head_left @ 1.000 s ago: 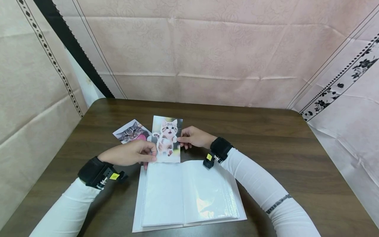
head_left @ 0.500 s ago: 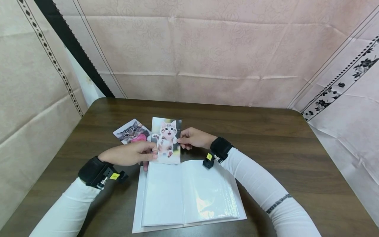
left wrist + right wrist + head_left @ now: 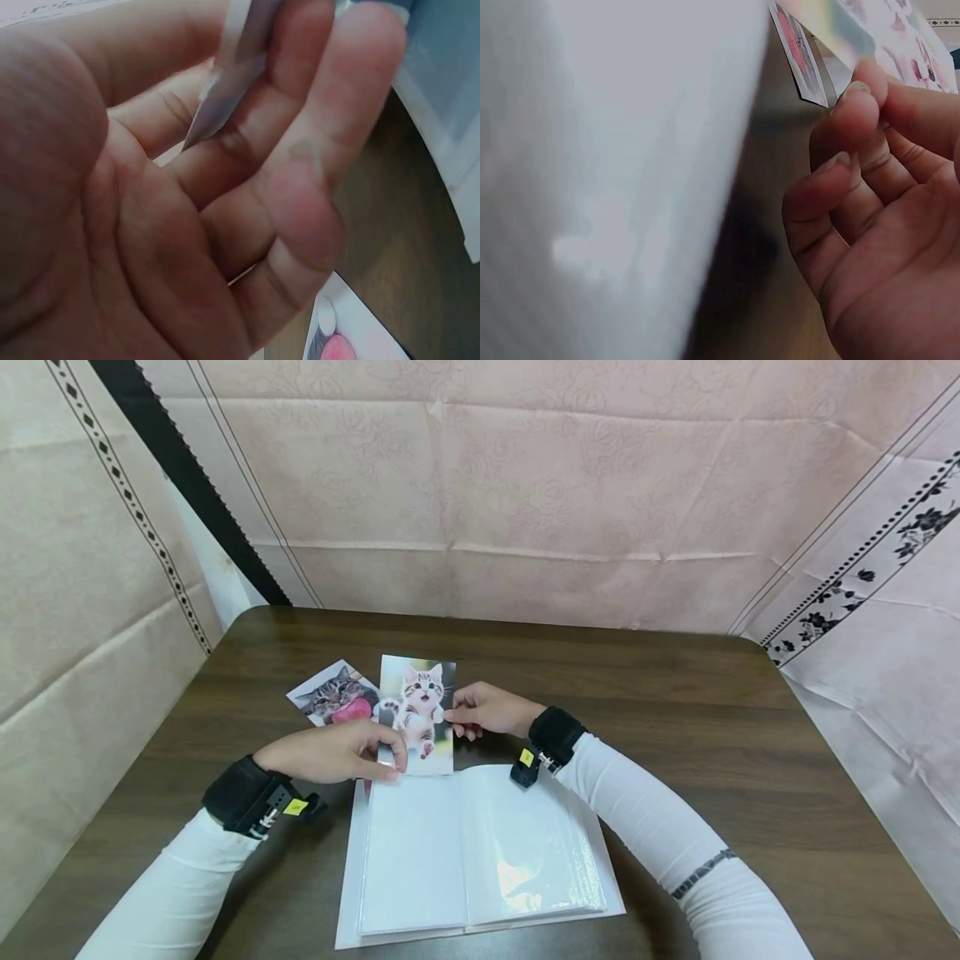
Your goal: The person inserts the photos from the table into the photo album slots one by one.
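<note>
A photo of a pale striped kitten (image 3: pixel 417 714) stands in the head view at the top edge of an open photo album's left page. My left hand (image 3: pixel 337 752) grips its lower left corner. In the left wrist view a thin card edge (image 3: pixel 232 90) lies between the thumb and curled fingers of the left hand (image 3: pixel 172 202). My right hand (image 3: pixel 498 710) pinches the photo's right edge between thumb and fingers. In the right wrist view the right hand (image 3: pixel 885 210) holds the photo (image 3: pixel 900 30) by its border. The photo album (image 3: pixel 540 852) has clear sleeves and white pages.
A second photo, of a grey tabby with a pink heart (image 3: pixel 333 696), lies behind my left hand, partly covered. All of it is on a brown wooden table (image 3: pixel 675 710). Pale patterned cloth (image 3: pixel 555 485) hangs behind the table's far edge.
The kitten photo has shifted slightly left with both hands. My left thumb and index finger have moved a little right and lower over the photo's bottom corner. The album has stayed put.
</note>
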A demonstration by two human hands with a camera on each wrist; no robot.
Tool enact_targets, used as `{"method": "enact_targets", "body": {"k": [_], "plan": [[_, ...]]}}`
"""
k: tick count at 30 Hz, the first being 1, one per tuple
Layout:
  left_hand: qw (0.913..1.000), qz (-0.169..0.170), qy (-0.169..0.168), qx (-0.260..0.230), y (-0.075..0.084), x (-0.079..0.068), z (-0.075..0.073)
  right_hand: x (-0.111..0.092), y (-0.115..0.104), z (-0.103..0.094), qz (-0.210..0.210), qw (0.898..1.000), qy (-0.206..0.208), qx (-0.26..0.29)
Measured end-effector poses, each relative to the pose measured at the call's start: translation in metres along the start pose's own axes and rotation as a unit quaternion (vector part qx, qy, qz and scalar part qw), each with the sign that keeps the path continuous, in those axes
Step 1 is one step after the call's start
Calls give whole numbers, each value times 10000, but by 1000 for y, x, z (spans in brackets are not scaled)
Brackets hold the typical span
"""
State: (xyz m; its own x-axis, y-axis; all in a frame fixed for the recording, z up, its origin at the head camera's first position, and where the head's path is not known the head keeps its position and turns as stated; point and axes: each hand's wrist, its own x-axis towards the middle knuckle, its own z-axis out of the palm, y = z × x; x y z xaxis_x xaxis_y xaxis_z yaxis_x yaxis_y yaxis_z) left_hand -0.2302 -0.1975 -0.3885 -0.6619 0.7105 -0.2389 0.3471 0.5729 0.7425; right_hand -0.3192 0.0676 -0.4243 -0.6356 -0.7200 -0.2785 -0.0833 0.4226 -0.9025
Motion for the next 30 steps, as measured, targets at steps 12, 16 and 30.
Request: {"method": "enact_targets", "body": {"k": [12, 16, 30], "plan": [[9996, 41, -273, -60, 0, 0, 2, 2, 2, 0, -85, 9999, 77, 5], [9994, 94, -309, -87, 0, 0, 1, 1, 3, 0, -63, 10000, 30, -35], [9989, 125, -403, -222, -1, 0, 0, 0, 4, -2, -158, 9998, -59, 117]]}}
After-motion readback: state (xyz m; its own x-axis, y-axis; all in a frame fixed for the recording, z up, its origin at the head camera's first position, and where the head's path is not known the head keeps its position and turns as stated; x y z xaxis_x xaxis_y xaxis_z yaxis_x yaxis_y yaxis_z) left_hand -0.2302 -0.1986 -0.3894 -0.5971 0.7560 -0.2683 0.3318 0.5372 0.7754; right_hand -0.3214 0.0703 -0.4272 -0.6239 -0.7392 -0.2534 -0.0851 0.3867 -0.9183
